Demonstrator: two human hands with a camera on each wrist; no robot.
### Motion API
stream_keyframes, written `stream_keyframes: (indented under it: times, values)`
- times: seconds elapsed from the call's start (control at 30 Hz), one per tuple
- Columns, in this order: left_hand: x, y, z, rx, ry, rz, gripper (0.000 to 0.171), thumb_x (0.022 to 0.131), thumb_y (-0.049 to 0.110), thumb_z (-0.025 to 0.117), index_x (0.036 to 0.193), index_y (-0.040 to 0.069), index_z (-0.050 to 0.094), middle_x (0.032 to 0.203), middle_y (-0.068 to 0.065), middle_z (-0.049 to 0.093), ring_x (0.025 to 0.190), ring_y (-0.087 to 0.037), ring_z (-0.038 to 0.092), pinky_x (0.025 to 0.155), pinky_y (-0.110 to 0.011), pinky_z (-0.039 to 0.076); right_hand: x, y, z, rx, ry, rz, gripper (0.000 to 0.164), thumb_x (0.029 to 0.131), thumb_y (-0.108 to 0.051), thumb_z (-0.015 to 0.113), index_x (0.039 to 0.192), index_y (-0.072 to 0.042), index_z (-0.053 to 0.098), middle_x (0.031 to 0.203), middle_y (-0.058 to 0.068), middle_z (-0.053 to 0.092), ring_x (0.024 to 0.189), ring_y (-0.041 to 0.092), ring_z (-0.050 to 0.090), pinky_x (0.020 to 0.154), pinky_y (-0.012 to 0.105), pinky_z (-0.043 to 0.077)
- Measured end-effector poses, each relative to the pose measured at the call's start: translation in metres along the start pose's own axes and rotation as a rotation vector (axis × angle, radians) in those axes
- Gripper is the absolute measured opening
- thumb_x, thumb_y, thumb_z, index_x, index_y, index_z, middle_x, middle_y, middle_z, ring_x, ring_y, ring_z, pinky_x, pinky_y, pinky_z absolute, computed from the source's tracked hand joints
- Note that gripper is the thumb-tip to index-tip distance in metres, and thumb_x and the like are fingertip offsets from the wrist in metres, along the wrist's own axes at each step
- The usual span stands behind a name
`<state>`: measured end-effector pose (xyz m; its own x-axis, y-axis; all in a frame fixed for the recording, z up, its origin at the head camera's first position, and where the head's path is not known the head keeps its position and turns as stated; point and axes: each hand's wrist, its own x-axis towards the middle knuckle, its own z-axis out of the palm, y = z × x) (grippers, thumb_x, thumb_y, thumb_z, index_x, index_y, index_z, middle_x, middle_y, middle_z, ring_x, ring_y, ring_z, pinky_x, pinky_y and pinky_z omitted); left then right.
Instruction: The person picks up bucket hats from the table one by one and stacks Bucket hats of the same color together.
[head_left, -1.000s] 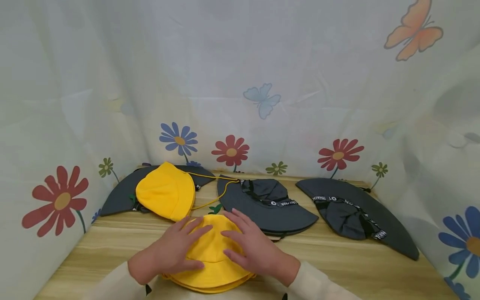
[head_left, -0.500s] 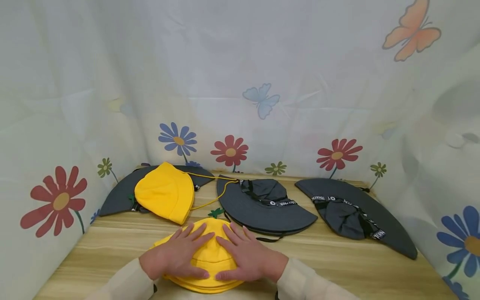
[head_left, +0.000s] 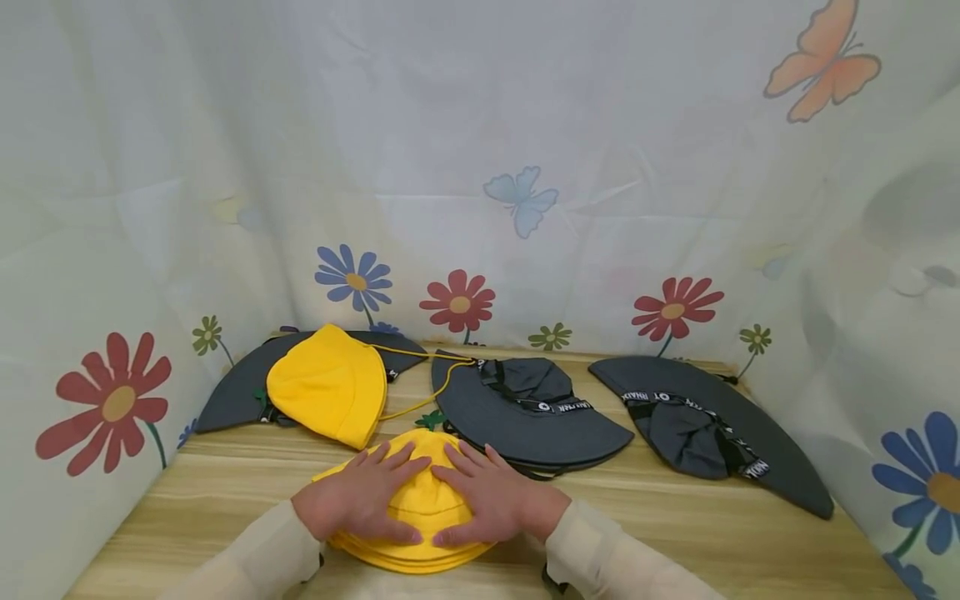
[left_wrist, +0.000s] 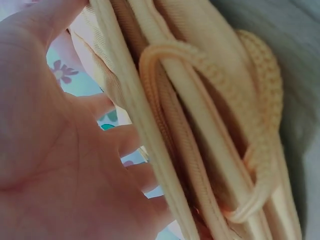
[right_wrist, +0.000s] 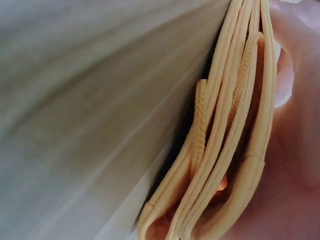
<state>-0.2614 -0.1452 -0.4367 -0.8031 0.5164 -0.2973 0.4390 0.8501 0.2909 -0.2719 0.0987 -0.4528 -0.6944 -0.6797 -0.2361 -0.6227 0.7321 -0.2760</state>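
Note:
Low in the middle of the head view, both hands rest on a folded yellow hat (head_left: pixel 426 503) with a green leaf tip (head_left: pixel 430 419). My left hand (head_left: pixel 366 493) lies over its left side and my right hand (head_left: pixel 498 495) over its right, fingers extended and thumbs near each other. In the left wrist view, the layered brim edges (left_wrist: pixel 177 120) and a braided cord (left_wrist: pixel 265 75) show beside the palm. The right wrist view has several stacked fabric edges (right_wrist: pixel 215 145) along the right hand (right_wrist: pixel 297 130). Whether this is one hat or several stacked cannot be told.
Another yellow hat (head_left: pixel 330 383) lies on a dark grey hat (head_left: pixel 232 387) at back left, its yellow cord reaching right. Folded dark grey hats lie at centre (head_left: pixel 525 429) and right (head_left: pixel 757 433) on the wooden table (head_left: pixel 652 533). A flowered curtain (head_left: pixel 585 208) encloses the table.
Both hands have settled lower onto the yellow hat, with the thumbs drawn closer together. The hat shifted slightly, and its leaf tip shows above the fingers. The other hats stay in place.

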Motion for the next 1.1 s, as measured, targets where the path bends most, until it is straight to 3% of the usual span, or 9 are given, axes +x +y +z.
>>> stream_keyframes:
  times: [0.13, 0.33, 0.47, 0.6, 0.7, 0.83, 0.93, 1.1]
  values:
    - [0.001, -0.003, -0.001, -0.052, 0.032, 0.022, 0.1, 0.08, 0.066, 0.076, 0.16, 0.022, 0.035, 0.169, -0.012, 0.027, 0.154, -0.05, 0.022, 0.121, -0.069, 0.021, -0.001, 0.0, -0.004, 0.045, 0.001, -0.001, 0.087, 0.092, -0.071, 0.056, 0.162, -0.028, 0.029, 0.173, 0.003, 0.015, 0.161, 0.028, 0.008, 0.125, 0.065, 0.012]
    - [-0.001, -0.022, -0.002, -0.242, 0.171, 0.076, 0.086, 0.085, 0.054, 0.079, 0.153, 0.015, 0.044, 0.157, -0.013, 0.046, 0.144, -0.039, 0.043, 0.118, -0.061, 0.035, -0.01, 0.009, -0.008, 0.171, 0.081, -0.047, 0.076, 0.093, -0.064, 0.062, 0.157, -0.031, 0.04, 0.173, -0.001, 0.017, 0.161, 0.03, 0.005, 0.125, 0.067, 0.011]
    - [-0.005, -0.035, -0.01, -0.361, 0.373, -0.04, 0.059, 0.094, 0.04, 0.074, 0.142, 0.011, 0.055, 0.145, -0.012, 0.056, 0.134, -0.035, 0.054, 0.112, -0.056, 0.045, -0.024, 0.016, -0.014, 0.249, 0.168, -0.085, 0.07, 0.094, -0.059, 0.065, 0.154, -0.027, 0.047, 0.173, -0.002, 0.016, 0.161, 0.035, 0.002, 0.123, 0.07, 0.013]
    - [-0.012, -0.047, -0.02, -0.576, 0.526, -0.213, 0.046, 0.1, 0.031, 0.069, 0.136, 0.006, 0.056, 0.137, -0.016, 0.058, 0.124, -0.035, 0.057, 0.101, -0.048, 0.055, -0.036, 0.025, -0.021, 0.309, 0.251, -0.123, 0.067, 0.096, -0.052, 0.066, 0.152, -0.02, 0.049, 0.173, 0.0, 0.016, 0.16, 0.038, 0.003, 0.121, 0.072, 0.018]
    - [-0.015, -0.062, -0.023, -0.781, 0.549, -0.302, 0.056, 0.104, 0.036, 0.061, 0.145, 0.002, 0.044, 0.139, -0.02, 0.05, 0.121, -0.036, 0.055, 0.099, -0.045, 0.054, -0.044, 0.033, -0.026, 0.328, 0.295, -0.126, 0.067, 0.097, -0.05, 0.067, 0.153, -0.019, 0.047, 0.173, 0.001, 0.015, 0.16, 0.038, 0.001, 0.119, 0.074, 0.018]
    - [-0.017, -0.078, -0.023, -1.08, 0.561, -0.364, 0.073, 0.107, 0.037, 0.053, 0.157, -0.002, 0.017, 0.152, -0.029, 0.032, 0.128, -0.039, 0.047, 0.108, -0.048, 0.047, -0.051, 0.042, -0.031, 0.35, 0.318, -0.083, 0.067, 0.096, -0.05, 0.067, 0.154, -0.023, 0.046, 0.173, -0.002, 0.012, 0.161, 0.036, -0.001, 0.119, 0.074, 0.017]
    - [-0.017, -0.084, -0.021, -1.273, 0.572, -0.378, 0.08, 0.108, 0.033, 0.048, 0.16, -0.003, -0.001, 0.161, -0.032, 0.015, 0.135, -0.041, 0.036, 0.114, -0.049, 0.04, -0.056, 0.047, -0.033, 0.362, 0.326, -0.05, 0.066, 0.096, -0.052, 0.067, 0.154, -0.029, 0.045, 0.173, -0.005, 0.011, 0.161, 0.033, -0.001, 0.12, 0.073, 0.017]
    - [-0.012, -0.087, -0.017, -1.613, 0.551, -0.372, 0.087, 0.108, 0.03, 0.046, 0.16, -0.001, -0.017, 0.167, -0.032, -0.003, 0.15, -0.043, 0.021, 0.126, -0.045, 0.029, -0.061, 0.05, -0.035, 0.386, 0.334, -0.04, 0.063, 0.095, -0.053, 0.068, 0.152, -0.037, 0.044, 0.173, -0.007, 0.01, 0.161, 0.032, -0.001, 0.12, 0.074, 0.017]
